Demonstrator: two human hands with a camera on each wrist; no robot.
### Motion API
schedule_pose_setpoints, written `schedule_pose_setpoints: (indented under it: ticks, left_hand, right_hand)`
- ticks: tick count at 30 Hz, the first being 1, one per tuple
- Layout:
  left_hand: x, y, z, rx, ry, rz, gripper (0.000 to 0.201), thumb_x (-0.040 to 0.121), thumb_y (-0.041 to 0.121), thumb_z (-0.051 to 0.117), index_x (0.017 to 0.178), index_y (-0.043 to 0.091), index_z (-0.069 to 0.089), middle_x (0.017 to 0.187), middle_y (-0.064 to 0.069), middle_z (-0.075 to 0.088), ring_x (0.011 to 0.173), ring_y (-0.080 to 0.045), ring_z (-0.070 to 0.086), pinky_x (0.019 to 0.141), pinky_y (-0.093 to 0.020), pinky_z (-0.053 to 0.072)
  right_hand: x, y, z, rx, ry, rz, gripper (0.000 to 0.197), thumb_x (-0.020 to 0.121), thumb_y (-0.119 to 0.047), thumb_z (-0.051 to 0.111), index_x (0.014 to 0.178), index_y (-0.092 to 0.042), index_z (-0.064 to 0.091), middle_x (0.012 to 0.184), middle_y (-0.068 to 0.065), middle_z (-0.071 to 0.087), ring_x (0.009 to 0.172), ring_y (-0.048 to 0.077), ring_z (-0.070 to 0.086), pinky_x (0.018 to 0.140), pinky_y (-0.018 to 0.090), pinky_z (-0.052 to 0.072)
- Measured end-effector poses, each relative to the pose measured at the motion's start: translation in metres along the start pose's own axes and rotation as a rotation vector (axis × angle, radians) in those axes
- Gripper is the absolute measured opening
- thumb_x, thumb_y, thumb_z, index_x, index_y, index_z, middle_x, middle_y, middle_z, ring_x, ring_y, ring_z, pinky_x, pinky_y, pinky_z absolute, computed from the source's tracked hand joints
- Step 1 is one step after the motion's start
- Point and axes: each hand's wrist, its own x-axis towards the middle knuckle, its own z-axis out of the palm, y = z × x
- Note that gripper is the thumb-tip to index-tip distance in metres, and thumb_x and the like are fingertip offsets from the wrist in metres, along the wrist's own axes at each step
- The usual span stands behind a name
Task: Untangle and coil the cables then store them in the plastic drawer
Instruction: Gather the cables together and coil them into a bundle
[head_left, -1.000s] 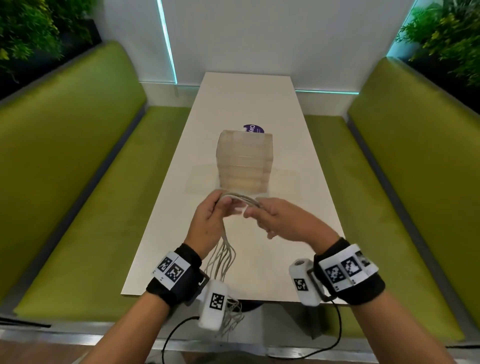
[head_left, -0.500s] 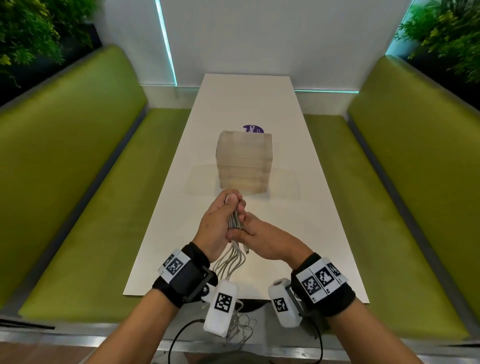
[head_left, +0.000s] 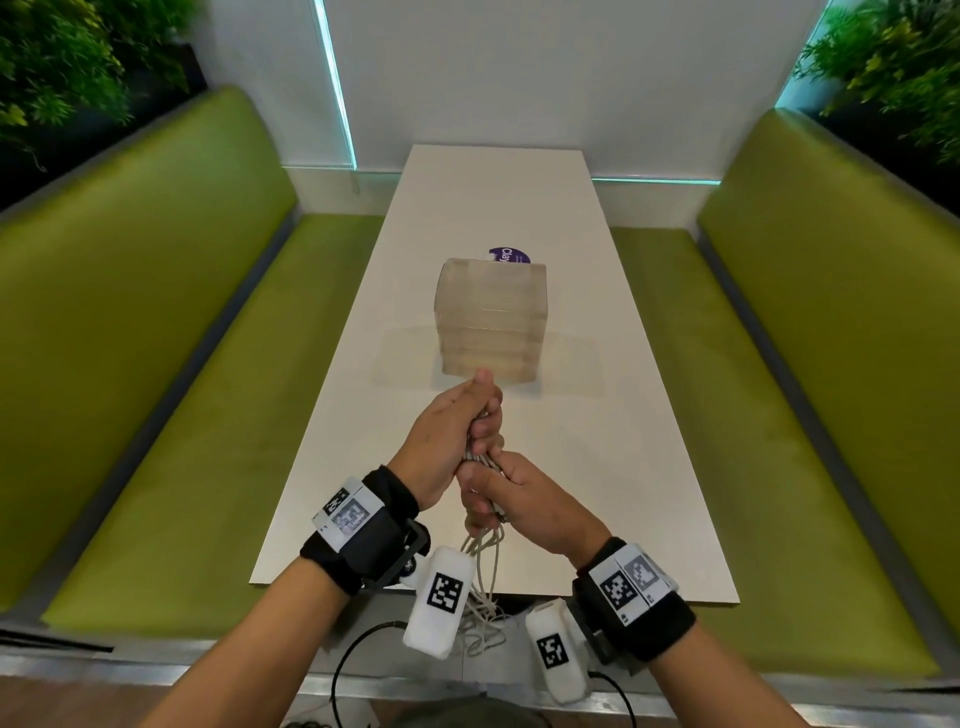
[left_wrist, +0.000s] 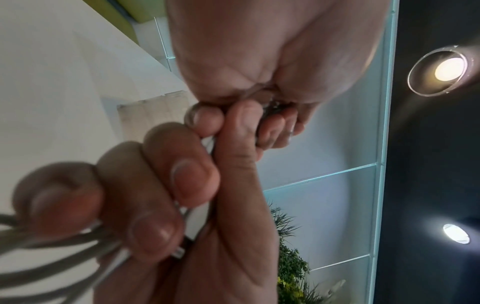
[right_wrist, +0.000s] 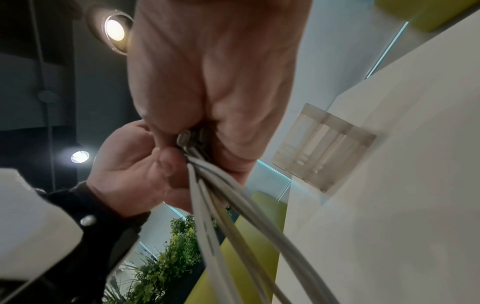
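Grey cables (head_left: 482, 457): bunched upright between my fists, tails hanging past the tabletop (head_left: 597, 467) edge.
Left hand (head_left: 452, 441): curled round the top.
Right hand (head_left: 511, 501): gripping just below, nearer me.
Plastic drawer (head_left: 491, 322): straight ahead, apparently closed.

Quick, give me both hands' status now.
Left hand: closed, gripping the cable bundle.
Right hand: closed, gripping the same bundle lower down.

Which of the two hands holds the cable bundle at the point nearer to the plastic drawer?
The left hand: it grips the cable bundle farther along the table, just before the plastic drawer. The right hand grips it closer to the person.
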Motion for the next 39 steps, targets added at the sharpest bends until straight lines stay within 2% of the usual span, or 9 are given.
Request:
schedule_pose_setpoints:
  ticks: [7, 10, 13, 16, 19, 22, 30, 33, 39]
  left_hand:
    - [-0.001, -0.005, -0.006, 0.176, -0.006, 0.128, 0.039, 0.098, 0.046, 0.036, 0.098, 0.011, 0.055, 0.079, -0.002, 0.061, 0.072, -0.017, 0.062, 0.073, -0.033, 0.052]
    - [-0.003, -0.026, -0.021, 0.278, -0.101, 0.055, 0.087, 0.072, 0.078, 0.048, 0.137, 0.022, 0.038, 0.109, -0.011, 0.061, 0.076, -0.022, 0.065, 0.061, -0.033, 0.053]
    - [-0.010, -0.050, -0.025, 0.382, -0.212, 0.015, 0.092, 0.075, 0.066, 0.060, 0.145, 0.016, 0.027, 0.118, -0.004, 0.059, 0.104, -0.014, 0.062, 0.089, -0.025, 0.049]
    - [-0.015, -0.063, -0.016, 0.379, -0.171, 0.003, 0.064, 0.091, 0.028, 0.055, 0.140, -0.001, 0.025, 0.081, 0.003, 0.059, 0.069, -0.009, 0.060, 0.068, -0.019, 0.048]
    - [-0.019, -0.064, -0.010, 0.305, -0.129, 0.003, 0.042, 0.090, 0.033, 0.050, 0.130, 0.030, 0.038, 0.060, 0.014, 0.041, 0.055, -0.006, 0.036, 0.054, -0.019, 0.035]
    - [-0.021, -0.063, -0.011, 0.308, -0.119, 0.029, 0.015, 0.090, 0.034, 0.049, 0.100, 0.023, 0.043, 0.059, 0.013, 0.037, 0.053, -0.007, 0.031, 0.051, -0.022, 0.029]
    - [-0.031, -0.062, -0.025, 0.262, -0.248, -0.116, 0.042, 0.086, 0.055, 0.047, 0.077, 0.014, 0.055, 0.047, 0.007, 0.034, 0.041, -0.013, 0.042, 0.050, -0.024, 0.037]
    - [-0.036, -0.059, -0.029, 0.213, -0.252, -0.191, 0.043, 0.088, 0.053, 0.046, 0.064, 0.017, 0.048, 0.049, 0.006, 0.026, 0.042, -0.011, 0.026, 0.045, -0.021, 0.025]
    - [-0.035, -0.048, -0.032, 0.196, -0.248, -0.194, 0.046, 0.090, 0.052, 0.038, 0.059, 0.020, 0.047, 0.049, 0.010, 0.025, 0.046, -0.010, 0.017, 0.045, -0.020, 0.017]
  right_hand:
    - [0.000, -0.001, -0.001, 0.039, 0.059, -0.030, 0.031, 0.101, -0.023, 0.043, 0.071, -0.016, 0.046, 0.060, -0.003, 0.043, 0.050, 0.012, 0.041, 0.065, 0.030, 0.050]
    - [0.002, -0.004, -0.007, 0.052, 0.153, -0.087, 0.029, 0.100, -0.027, 0.043, 0.079, -0.010, 0.053, 0.065, 0.000, 0.053, 0.058, 0.016, 0.051, 0.075, 0.038, 0.051]
    - [0.004, -0.013, -0.013, 0.175, 0.231, -0.152, 0.030, 0.093, -0.040, 0.053, 0.085, -0.012, 0.060, 0.080, 0.012, 0.059, 0.073, 0.024, 0.058, 0.075, 0.043, 0.045]
    - [0.003, -0.020, -0.014, 0.297, 0.280, -0.167, 0.026, 0.089, -0.036, 0.056, 0.087, -0.010, 0.056, 0.082, 0.004, 0.062, 0.073, 0.018, 0.059, 0.068, 0.040, 0.046]
    - [0.003, -0.022, -0.014, 0.404, 0.323, -0.161, 0.020, 0.091, -0.029, 0.051, 0.088, -0.009, 0.054, 0.077, 0.004, 0.058, 0.073, 0.019, 0.058, 0.072, 0.031, 0.050]
    - [0.004, -0.022, -0.012, 0.469, 0.346, -0.149, 0.022, 0.093, -0.030, 0.049, 0.086, -0.010, 0.054, 0.070, 0.002, 0.050, 0.063, 0.018, 0.049, 0.065, 0.029, 0.046]
    - [0.004, -0.033, -0.011, 0.534, 0.332, -0.202, 0.023, 0.094, -0.028, 0.046, 0.088, -0.007, 0.053, 0.060, -0.002, 0.042, 0.052, 0.011, 0.038, 0.054, 0.024, 0.040]
    - [0.002, -0.041, -0.024, 0.526, 0.355, -0.208, 0.023, 0.096, -0.026, 0.044, 0.085, -0.008, 0.052, 0.060, -0.002, 0.041, 0.051, 0.011, 0.037, 0.054, 0.024, 0.041]
    - [-0.009, -0.050, -0.038, 0.007, 0.248, -0.184, 0.024, 0.097, -0.025, 0.048, 0.087, -0.004, 0.053, 0.060, 0.001, 0.043, 0.053, 0.015, 0.045, 0.062, 0.032, 0.047]
